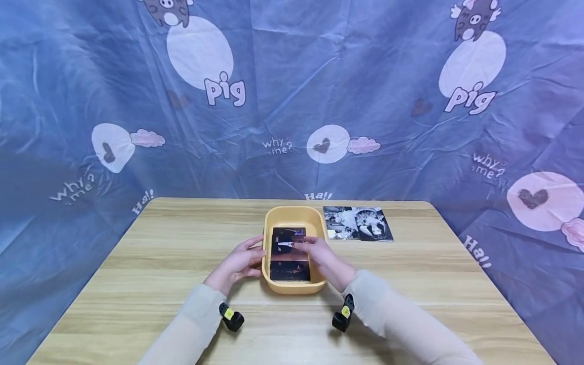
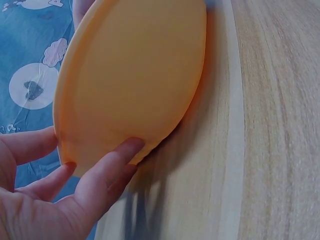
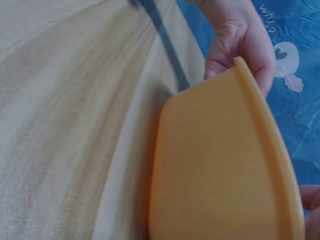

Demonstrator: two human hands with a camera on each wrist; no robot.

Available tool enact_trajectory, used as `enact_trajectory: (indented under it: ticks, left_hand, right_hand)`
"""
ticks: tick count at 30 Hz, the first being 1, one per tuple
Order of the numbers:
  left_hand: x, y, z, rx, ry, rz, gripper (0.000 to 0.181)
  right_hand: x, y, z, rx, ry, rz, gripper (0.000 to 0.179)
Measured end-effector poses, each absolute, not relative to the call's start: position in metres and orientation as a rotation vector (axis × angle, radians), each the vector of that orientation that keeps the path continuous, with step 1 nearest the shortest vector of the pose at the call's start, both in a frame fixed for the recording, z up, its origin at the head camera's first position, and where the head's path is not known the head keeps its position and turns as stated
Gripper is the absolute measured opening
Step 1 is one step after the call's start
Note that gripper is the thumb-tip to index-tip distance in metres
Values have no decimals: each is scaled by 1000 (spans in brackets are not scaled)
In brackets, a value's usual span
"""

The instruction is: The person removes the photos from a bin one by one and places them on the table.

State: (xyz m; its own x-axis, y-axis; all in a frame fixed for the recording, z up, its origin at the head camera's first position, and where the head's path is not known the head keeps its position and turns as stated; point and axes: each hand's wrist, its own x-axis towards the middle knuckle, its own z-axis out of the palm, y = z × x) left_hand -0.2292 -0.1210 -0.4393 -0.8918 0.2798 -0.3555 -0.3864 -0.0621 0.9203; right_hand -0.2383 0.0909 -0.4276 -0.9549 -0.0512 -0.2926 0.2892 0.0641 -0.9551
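A yellow plastic bin (image 1: 294, 290) stands on the wooden table with dark photo prints (image 1: 290, 270) lying inside, some overlapping. My left hand (image 1: 239, 262) touches the bin's outer left wall, its fingers spread. In the left wrist view the left hand (image 2: 65, 187) has fingertips at the rim and more against the wall lower down. My right hand (image 1: 325, 259) reaches over the bin's right side, with extended fingertips resting on the prints. Only a sliver of the right hand (image 3: 311, 212) shows past the rim in the right wrist view; its thumb is hidden in the head view.
Two black-and-white photo prints (image 1: 373, 224) lie side by side on the table (image 1: 182, 238), right of the bin's far end. A blue patterned cloth (image 1: 292, 91) hangs behind the table's back edge and at both sides.
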Motion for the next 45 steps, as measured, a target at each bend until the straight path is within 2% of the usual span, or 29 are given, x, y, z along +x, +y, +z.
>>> enact_trajectory:
  ticks: [5,13,15,20,27,34,45]
  left_hand:
    - [-228,-123,-438,-101,1791,2000,62]
    - [-226,-122,-438,-106,1795,2007,62]
    - [-226,-122,-438,-108,1794,2007,62]
    - [-228,-121,-438,-119,1786,2007,62]
    - [-227,-120,-439,-113,1792,2007,62]
    - [-228,-120,-439,-115,1778,2016,62]
    - [-227,-120,-439,-118,1785,2013,61]
  right_hand:
    - [-238,89,-433,356,2097,-1926,69]
    - [-313,112,-559,265,2088,-1972,76]
    - [-323,114,-574,298,2091,-1974,76]
    - [-330,116,-584,310,2089,-1969,70]
    - [-239,85,-438,359,2204,-1836,60]
    - [-236,83,-436,254,2312,-1786,56]
    - [-235,84,-437,214,2230,-1985,63]
